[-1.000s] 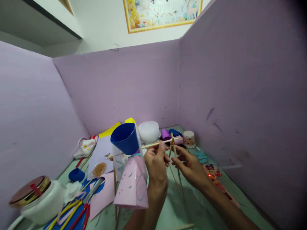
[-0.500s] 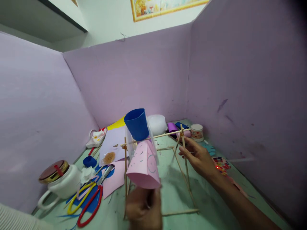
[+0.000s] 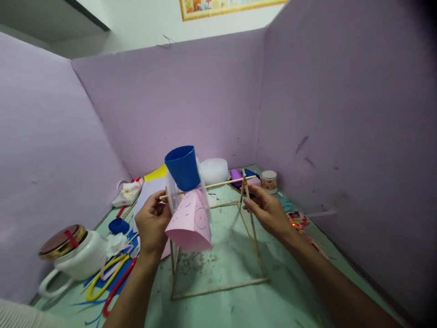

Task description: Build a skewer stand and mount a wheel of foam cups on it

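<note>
A wooden stick frame [image 3: 218, 289] stands on the table, with a thin rod [image 3: 227, 183] lying across its top. From the rod hang a blue paper cup [image 3: 183, 169], upper, and a pink paper cup [image 3: 188, 224] with drawn marks, lower, between clear plastic discs [image 3: 206, 197]. My left hand [image 3: 153, 223] closes around the frame's left top joint, beside the rod's end; its fingertips are partly hidden by the pink cup. At the right upright, just under the tied joint, my right hand [image 3: 268, 210] pinches the frame with thumb and fingers.
Yellow-handled and red-handled scissors [image 3: 118, 284] lie on blue paper at left, near a white lidded mug [image 3: 80, 257]. A blue paper ring [image 3: 119, 225] and crumpled tissue [image 3: 116, 244] are close by. Behind stand a white bowl [image 3: 214, 171] and a small patterned tub [image 3: 269, 181]. Purple panels [image 3: 170, 100] enclose the table.
My left hand has moved from below the pink cup up to the frame's left top joint. My right hand stays at the right upright. The whole view has shifted slightly.
</note>
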Tool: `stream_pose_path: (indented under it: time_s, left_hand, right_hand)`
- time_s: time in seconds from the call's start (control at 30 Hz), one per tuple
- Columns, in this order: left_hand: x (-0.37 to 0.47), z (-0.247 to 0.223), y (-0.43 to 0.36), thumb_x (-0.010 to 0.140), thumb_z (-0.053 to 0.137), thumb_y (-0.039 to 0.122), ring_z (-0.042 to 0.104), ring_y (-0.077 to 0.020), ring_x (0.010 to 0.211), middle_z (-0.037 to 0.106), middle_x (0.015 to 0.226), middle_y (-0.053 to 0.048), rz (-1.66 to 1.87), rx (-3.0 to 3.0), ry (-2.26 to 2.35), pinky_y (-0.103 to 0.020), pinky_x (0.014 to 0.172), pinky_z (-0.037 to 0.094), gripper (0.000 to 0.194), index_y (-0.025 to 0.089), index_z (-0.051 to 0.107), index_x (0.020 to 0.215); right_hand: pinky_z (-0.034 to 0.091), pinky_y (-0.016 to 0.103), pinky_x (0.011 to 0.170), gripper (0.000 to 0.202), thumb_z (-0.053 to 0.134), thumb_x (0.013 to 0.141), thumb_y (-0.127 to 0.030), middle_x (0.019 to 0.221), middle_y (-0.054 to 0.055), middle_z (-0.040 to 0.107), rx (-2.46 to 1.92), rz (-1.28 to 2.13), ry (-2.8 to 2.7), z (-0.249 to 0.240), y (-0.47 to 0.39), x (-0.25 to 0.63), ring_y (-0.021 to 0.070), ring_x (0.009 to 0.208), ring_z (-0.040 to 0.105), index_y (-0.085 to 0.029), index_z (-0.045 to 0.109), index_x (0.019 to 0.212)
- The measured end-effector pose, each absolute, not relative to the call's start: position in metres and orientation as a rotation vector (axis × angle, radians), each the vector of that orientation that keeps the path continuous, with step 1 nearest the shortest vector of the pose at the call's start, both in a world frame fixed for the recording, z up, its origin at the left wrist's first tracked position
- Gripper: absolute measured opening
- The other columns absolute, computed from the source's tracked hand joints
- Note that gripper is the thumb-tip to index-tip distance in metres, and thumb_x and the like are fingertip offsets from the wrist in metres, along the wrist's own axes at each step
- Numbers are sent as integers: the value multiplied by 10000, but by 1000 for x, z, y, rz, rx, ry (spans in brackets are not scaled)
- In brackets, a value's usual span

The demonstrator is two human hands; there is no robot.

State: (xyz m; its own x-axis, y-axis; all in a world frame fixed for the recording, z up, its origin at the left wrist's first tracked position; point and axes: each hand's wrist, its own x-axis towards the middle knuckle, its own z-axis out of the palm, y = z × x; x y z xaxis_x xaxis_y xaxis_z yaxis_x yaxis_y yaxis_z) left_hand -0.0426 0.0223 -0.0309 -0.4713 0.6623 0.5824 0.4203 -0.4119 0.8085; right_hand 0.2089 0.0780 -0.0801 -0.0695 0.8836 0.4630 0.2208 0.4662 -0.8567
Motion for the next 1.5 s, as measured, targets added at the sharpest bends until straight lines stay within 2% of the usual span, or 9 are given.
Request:
stream_pose_path:
  time_s: [0.17, 0.5, 0.63, 0.73, 0.83, 0.97, 1.13, 1.33, 1.5]
  left_hand:
    - [-47, -33, 23, 621, 688, 240, 640, -146, 653, 713, 753, -25, 2048, 1440, 1550, -221, 584, 509, 260, 132, 703, 857]
    - [-49, -28, 19, 697, 655, 372, 510, -108, 484, 566, 561, 40, 1975, 1366, 1417, -217, 464, 420, 293, 146, 650, 882]
    - [-48, -22, 17, 705, 661, 391, 532, -117, 531, 624, 691, -6, 1964, 1407, 1522, -228, 478, 422, 333, 138, 646, 921]
    - [-46, -23, 7, 712, 665, 325, 550, -119, 646, 642, 887, -51, 2217, 1485, 1827, -233, 569, 453, 327, 142, 636, 981]
    - [-40, -33, -11, 723, 612, 181, 572, -113, 640, 645, 826, -33, 2436, 1595, 1967, -233, 619, 477, 206, 147, 636, 925]
    - [-25, -50, -37, 679, 605, 172, 562, -110, 534, 638, 772, -7, 2052, 1985, 1913, -210, 483, 462, 337, 158, 593, 1015]
    - [-11, -53, -43, 718, 566, 257, 541, -142, 503, 584, 631, -3, 1860, 2004, 1850, -228, 411, 404, 146, 178, 578, 840]
    - [-15, -43, -31, 719, 552, 283, 564, -148, 492, 662, 691, -43, 1869, 2128, 1968, -245, 451, 436, 119, 178, 609, 724]
    - [-20, -49, -23, 698, 592, 269, 487, -134, 385, 541, 445, 9, 1919, 2255, 1956, -238, 398, 378, 172, 197, 538, 551]
  right_hand:
    - [556, 339, 673, 630, 584, 828, -376, 1215, 102, 590, -854, 647, -1434, -67, 81, 207, 163, 786, 632, -277, 318, 1390]
    - [525, 290, 603, 412, 634, 786, -293, 1092, 75, 657, -921, 478, -1530, -46, 87, 197, 117, 630, 604, -236, 598, 1192]
    - [515, 287, 572, 364, 648, 775, -308, 944, 74, 687, -917, 484, -1511, -45, 88, 195, 130, 609, 608, -202, 643, 1123]
    - [520, 291, 577, 376, 652, 774, -311, 922, 67, 686, -898, 488, -1499, -47, 89, 194, 138, 625, 613, -210, 640, 1136]
    - [528, 295, 599, 362, 644, 785, -299, 938, 65, 675, -860, 481, -1508, -50, 90, 194, 148, 681, 622, -220, 645, 1139]
    - [538, 296, 611, 247, 628, 799, -269, 1054, 76, 643, -782, 438, -1531, -53, 92, 193, 162, 773, 630, -233, 697, 1034]
    - [537, 304, 576, 186, 625, 799, -276, 1053, 90, 635, -787, 442, -1520, -52, 93, 195, 175, 777, 631, -226, 709, 957]
    - [528, 304, 587, 164, 609, 811, -270, 1017, 82, 645, -773, 438, -1554, -49, 92, 197, 166, 753, 626, -217, 705, 933]
    - [520, 300, 622, 155, 607, 806, -259, 964, 82, 654, -740, 435, -1539, -45, 91, 194, 179, 804, 628, -203, 707, 911]
